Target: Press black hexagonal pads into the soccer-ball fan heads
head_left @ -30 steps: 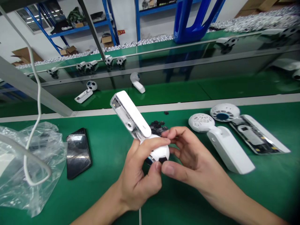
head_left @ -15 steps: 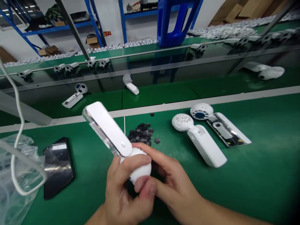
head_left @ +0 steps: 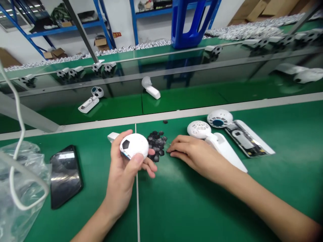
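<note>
Soccer-ball fan head (head_left: 134, 146) cupped in left hand (head_left: 122, 174)

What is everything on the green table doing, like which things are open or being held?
football-patterned ball, held, white handle end poking out
left hand, curled around the ball
black hexagon patches, loose in a pile
right hand, open, low beside the patches
white mesh-headed fan, whole, lying down
opened fan casing, open, circuit board showing
phone, flat, screen dark
plastic bag, crumpled

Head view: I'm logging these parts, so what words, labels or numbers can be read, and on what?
No text can be read clearly.
The red sign on the back wall: too blurred to read.
The circuit board in the open housing: markings too small to read.
The ball in the left hand: no text visible.
</note>
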Available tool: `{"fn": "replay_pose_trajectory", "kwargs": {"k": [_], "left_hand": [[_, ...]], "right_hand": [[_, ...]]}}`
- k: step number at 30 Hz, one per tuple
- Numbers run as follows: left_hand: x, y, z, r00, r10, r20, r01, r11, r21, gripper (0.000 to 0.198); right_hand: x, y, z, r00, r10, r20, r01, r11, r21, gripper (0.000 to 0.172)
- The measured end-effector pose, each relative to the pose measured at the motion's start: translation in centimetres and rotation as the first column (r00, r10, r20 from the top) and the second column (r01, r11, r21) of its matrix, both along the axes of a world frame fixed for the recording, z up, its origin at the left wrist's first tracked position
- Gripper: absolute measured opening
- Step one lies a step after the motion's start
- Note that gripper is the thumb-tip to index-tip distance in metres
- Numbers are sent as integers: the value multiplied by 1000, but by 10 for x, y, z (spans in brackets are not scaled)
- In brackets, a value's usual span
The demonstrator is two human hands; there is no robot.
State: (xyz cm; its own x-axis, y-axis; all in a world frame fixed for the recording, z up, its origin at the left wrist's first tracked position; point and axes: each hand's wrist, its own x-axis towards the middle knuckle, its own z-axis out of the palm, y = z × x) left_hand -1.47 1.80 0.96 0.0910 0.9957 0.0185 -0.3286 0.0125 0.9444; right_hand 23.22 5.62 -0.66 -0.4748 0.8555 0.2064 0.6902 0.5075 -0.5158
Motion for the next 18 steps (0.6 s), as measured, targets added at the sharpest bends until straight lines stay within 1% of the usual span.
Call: {"fn": "replay_pose_trajectory", "kwargs": {"k": [2,4,6,8,9,11,13,15,18], "left_hand": [[0,-3,-1,998,-62,-6,62,998,-24,59],[1,-6,-2,995,-99,0,98,992,-75,63],[1,-10,-4,995,-97,6,97,987,-126,64],[2,-14,-7,997,-82,16,83,988,-127,62],[3,-16,-9,997,-78,26,81,991,-103,62],[4,-19,-12,995,-87,42,89,995,-51,61],[4,-22,-14,993,-114,40,115,993,-23,59],[5,-24,-13,989,-146,25,146,989,-1,55],[5,-25,-11,988,-154,3,154,988,30,50]], "right_hand": [[-6,-1,2,999,5,-37,-3,999,38,19],[-12,-6,9,994,11,-112,-1,997,83,20],[-16,-17,18,972,29,-235,9,987,162,21],[-19,-36,27,949,66,-310,14,968,251,25],[-19,-48,29,945,91,-315,11,951,308,27],[-21,-71,30,955,124,-270,-1,910,416,32],[-23,-90,26,965,109,-240,21,876,483,39],[-25,-98,23,969,87,-232,41,867,496,43],[-25,-93,28,964,87,-253,50,870,490,39]]}}
